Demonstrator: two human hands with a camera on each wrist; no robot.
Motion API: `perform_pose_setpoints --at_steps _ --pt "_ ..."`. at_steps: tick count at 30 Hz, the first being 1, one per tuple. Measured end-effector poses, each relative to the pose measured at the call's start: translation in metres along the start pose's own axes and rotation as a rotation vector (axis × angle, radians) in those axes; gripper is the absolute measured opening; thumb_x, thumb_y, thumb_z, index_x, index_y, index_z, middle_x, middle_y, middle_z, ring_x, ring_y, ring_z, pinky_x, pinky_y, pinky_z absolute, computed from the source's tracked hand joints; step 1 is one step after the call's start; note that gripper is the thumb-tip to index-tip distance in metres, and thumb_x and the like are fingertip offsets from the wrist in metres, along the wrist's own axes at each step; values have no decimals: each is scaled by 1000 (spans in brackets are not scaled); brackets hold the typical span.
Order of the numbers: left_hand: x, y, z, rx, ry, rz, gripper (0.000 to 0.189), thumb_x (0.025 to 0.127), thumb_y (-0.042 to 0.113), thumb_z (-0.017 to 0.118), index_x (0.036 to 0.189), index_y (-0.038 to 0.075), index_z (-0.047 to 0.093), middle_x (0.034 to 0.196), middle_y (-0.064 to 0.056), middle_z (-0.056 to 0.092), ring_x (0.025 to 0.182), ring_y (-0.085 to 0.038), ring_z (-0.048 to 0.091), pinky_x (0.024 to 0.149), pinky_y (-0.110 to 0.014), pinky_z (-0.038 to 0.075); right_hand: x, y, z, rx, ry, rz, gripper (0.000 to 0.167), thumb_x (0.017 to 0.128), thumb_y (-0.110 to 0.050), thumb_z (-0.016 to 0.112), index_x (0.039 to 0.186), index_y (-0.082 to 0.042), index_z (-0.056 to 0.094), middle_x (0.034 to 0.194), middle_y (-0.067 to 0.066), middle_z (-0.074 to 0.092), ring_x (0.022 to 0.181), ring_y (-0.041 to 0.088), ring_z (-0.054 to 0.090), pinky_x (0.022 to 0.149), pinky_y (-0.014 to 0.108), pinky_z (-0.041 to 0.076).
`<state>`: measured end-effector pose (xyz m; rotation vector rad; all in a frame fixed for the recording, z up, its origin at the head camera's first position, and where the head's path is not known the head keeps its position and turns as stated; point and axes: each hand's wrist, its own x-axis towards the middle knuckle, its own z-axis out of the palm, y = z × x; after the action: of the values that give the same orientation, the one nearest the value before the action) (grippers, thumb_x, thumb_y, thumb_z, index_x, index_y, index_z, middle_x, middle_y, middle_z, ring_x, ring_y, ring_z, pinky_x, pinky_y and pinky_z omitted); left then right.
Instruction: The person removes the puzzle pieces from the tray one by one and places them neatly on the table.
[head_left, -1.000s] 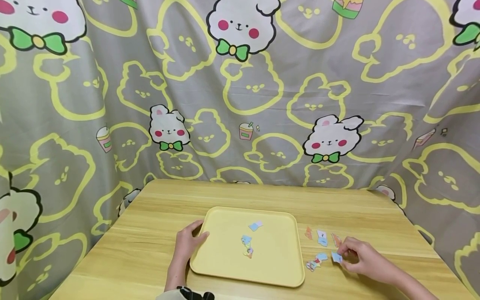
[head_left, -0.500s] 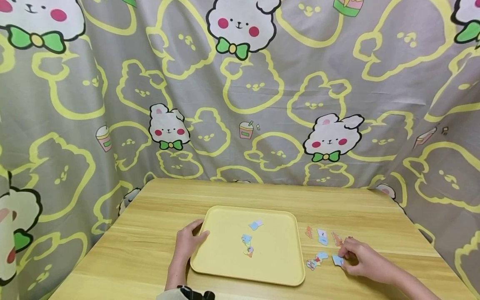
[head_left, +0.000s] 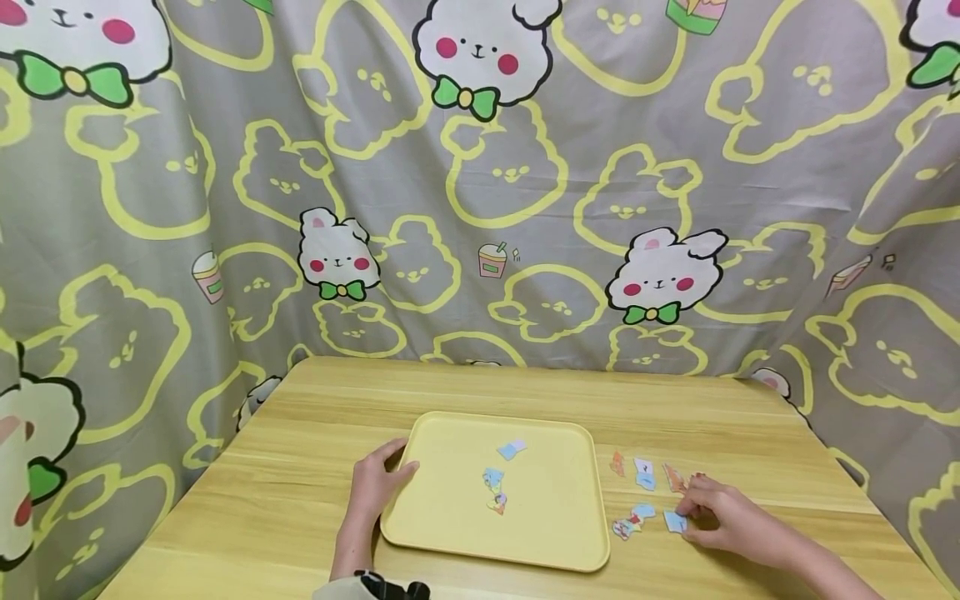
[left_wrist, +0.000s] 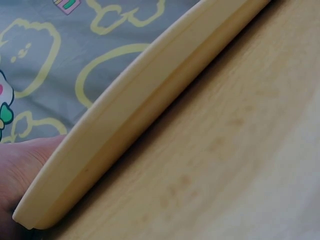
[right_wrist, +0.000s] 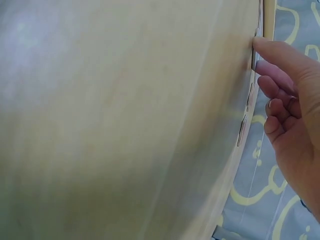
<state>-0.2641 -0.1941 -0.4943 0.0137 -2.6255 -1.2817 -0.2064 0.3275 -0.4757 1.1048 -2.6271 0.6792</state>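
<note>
In the head view a pale yellow tray (head_left: 555,525) lies on the wooden table. My left hand (head_left: 375,483) holds its left edge, thumb over the rim and fingers along the outside. The left wrist view shows part of that hand (left_wrist: 25,170) beside the tray's side wall (left_wrist: 115,112). My right hand (head_left: 723,518) pinches the edge of a light blue jigsaw puzzle piece (head_left: 675,522), which lies about flat on the table. In the right wrist view the thumb and index finger of the right hand (right_wrist: 295,105) meet at the table surface; the other fingers are curled.
On the tray lie a blue-and-lilac piece (head_left: 512,450) and a small joined strip (head_left: 492,479). Right of it are an orange piece (head_left: 617,464), a white-and-blue piece (head_left: 644,474), another orange piece (head_left: 674,477) and a multicoloured cluster (head_left: 635,521). A patterned curtain (head_left: 480,192) surrounds the table (head_left: 262,492).
The light blue piece has shifted slightly nearer to me and gone from tilted to about flat, my right hand moving with it. My left hand and the tray stay put.
</note>
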Motion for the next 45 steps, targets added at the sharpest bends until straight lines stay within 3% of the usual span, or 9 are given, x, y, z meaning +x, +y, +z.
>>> perform_pose_setpoints --at_steps 4,5,8,12,15,22,29,36,45 --pt "0 0 0 11 3 5 46 86 19 76 128 6 65 131 -19 64 126 -39 57 104 -50 49 -2 2 -2 24 9 -12 18 77 -24 82 90 -21 69 84 -18 50 88 -11 49 84 -6 32" --pt "0 -1 0 12 3 6 46 86 19 76 128 6 65 131 -19 64 126 -40 57 105 -51 49 -3 2 -3 51 4 -2 18 78 -25 81 91 -19 70 84 -16 50 90 -11 49 76 -2 36" --pt "0 0 0 9 1 6 46 86 19 76 128 6 65 131 -19 64 126 -40 56 105 -51 48 -4 1 -5 87 -1 62 18 80 -25 79 95 -19 71 84 -16 50 104 -13 50 74 1 39" --pt "0 1 -1 5 0 6 46 85 18 76 128 6 65 131 -20 64 126 -40 57 105 -51 49 -2 -2 -7 142 4 125 20 81 -19 78 99 -11 72 80 -13 48 82 -11 47 57 12 37" --pt "-1 1 -1 10 3 10 46 85 18 76 128 5 65 130 -20 64 125 -40 58 104 -50 50 0 -3 -8 183 22 122 20 82 -13 77 99 -4 71 77 -8 46 64 4 37 49 19 29" --pt "0 0 -1 19 10 14 45 85 18 76 127 5 65 129 -20 65 124 -40 58 104 -51 49 11 -7 -9 156 84 115 19 80 -12 78 97 -12 70 79 -8 54 65 4 40 50 16 32" --pt "-1 0 -1 23 6 17 45 85 18 76 127 5 65 129 -21 65 123 -41 58 103 -52 49 24 -14 -7 170 73 132 19 83 -14 76 100 -9 70 77 -8 46 67 3 38 50 19 31" --pt "-1 2 -2 22 11 25 45 85 16 76 127 4 65 128 -21 65 123 -41 59 104 -52 49 41 -20 2 173 102 59 23 82 -14 77 102 -8 70 80 -5 53 65 4 40 50 15 34" --pt "-2 2 -1 16 11 34 45 84 17 77 126 4 65 128 -21 65 122 -41 59 102 -51 51 61 -29 7 197 63 76 28 84 -22 75 107 -6 69 87 -1 61 69 13 46 53 14 39"
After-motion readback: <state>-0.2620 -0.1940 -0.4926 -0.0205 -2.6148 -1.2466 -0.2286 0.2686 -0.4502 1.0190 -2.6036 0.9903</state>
